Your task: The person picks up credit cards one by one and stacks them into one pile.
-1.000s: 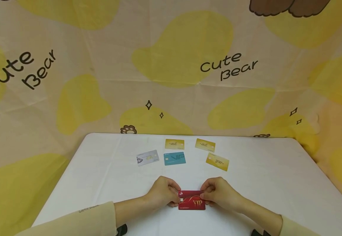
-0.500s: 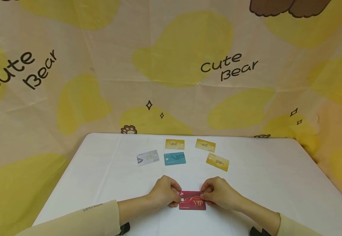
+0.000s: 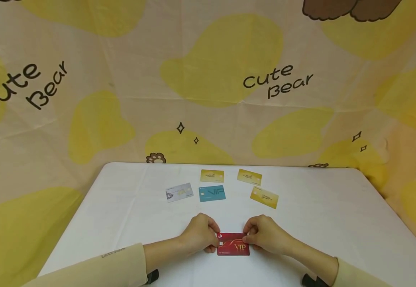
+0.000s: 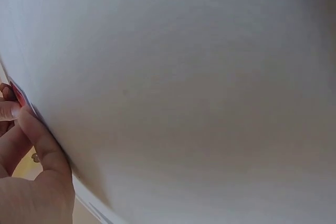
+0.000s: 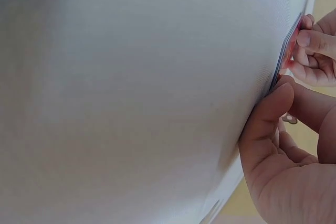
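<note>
A red VIP card (image 3: 232, 250) with gold lettering lies face up at the near middle of the white table. My left hand (image 3: 199, 234) pinches its left end between thumb and fingers. At the right end, the thumb and index finger of my right hand (image 3: 269, 235) grip the upper corner. Seen edge-on in the right wrist view, the red card (image 5: 290, 48) shows layered edges, like a thin stack, low against the tabletop. In the left wrist view the left hand (image 4: 39, 174) covers most of the card (image 4: 20, 94).
Behind the hands lie a silver card (image 3: 179, 192), a teal VIP card (image 3: 212, 193) and several gold cards, one at the back left (image 3: 212, 175), one at the back right (image 3: 249, 177), one nearer (image 3: 264, 197). A patterned cloth (image 3: 208, 79) hangs behind the white table (image 3: 129, 215).
Both hands keep their hold on the red card, which stays in nearly the same place. The left forearm has shifted slightly right; the other cards have not moved.
</note>
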Demonstrator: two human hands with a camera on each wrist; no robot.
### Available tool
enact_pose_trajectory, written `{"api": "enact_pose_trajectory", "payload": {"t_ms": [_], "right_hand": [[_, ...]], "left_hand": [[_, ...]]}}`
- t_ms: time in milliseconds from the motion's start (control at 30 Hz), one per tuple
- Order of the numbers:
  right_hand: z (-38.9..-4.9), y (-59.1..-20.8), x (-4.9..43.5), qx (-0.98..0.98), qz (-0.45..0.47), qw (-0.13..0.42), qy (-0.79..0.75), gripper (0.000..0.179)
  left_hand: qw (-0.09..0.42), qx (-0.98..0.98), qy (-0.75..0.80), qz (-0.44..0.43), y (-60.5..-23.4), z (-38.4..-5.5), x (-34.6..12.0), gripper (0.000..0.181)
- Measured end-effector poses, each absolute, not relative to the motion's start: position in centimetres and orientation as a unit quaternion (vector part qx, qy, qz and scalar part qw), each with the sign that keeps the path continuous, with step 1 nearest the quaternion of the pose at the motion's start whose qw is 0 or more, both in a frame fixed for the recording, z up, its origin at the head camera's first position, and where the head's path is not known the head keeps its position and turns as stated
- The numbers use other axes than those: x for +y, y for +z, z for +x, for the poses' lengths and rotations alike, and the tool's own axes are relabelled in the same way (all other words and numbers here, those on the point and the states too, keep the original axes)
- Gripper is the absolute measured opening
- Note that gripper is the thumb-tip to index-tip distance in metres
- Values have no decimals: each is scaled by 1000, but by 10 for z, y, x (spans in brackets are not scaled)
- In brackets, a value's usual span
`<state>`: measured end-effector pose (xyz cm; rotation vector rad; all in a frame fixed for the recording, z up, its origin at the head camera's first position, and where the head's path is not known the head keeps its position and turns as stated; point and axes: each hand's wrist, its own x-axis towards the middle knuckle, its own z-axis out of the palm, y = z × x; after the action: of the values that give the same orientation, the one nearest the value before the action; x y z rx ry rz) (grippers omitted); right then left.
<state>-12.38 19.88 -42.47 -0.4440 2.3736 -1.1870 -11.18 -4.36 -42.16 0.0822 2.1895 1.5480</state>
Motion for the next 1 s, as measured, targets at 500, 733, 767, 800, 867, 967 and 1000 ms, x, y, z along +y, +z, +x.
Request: {"api": "enact_pose_trajectory", "payload": {"t_ms": [500, 733, 767, 800, 867, 967, 1000], "right_hand": [[-126, -427, 200, 856, -169, 230, -430, 11], [-126, -424, 199, 848, -158, 235, -449, 14], [-127, -423, 199, 846, -154, 235, -452, 14], [-128, -421, 200, 847, -149, 231, -455, 14], [-130, -416, 201, 850, -140, 221, -457, 15], [-134, -407, 203, 856, -129, 202, -459, 18], [-136, -405, 204, 857, -127, 197, -458, 19]], "left_hand": [[237, 782, 575, 40, -425, -112, -46, 16], [240, 766, 596, 37, -426, -112, -53, 20], [239, 763, 599, 37, -426, -112, -55, 21], [236, 762, 602, 40, -425, -112, -57, 22], [227, 766, 600, 50, -424, -113, -61, 23], [206, 780, 587, 69, -419, -115, -66, 26], [200, 785, 581, 74, -417, -115, -68, 27]]}}
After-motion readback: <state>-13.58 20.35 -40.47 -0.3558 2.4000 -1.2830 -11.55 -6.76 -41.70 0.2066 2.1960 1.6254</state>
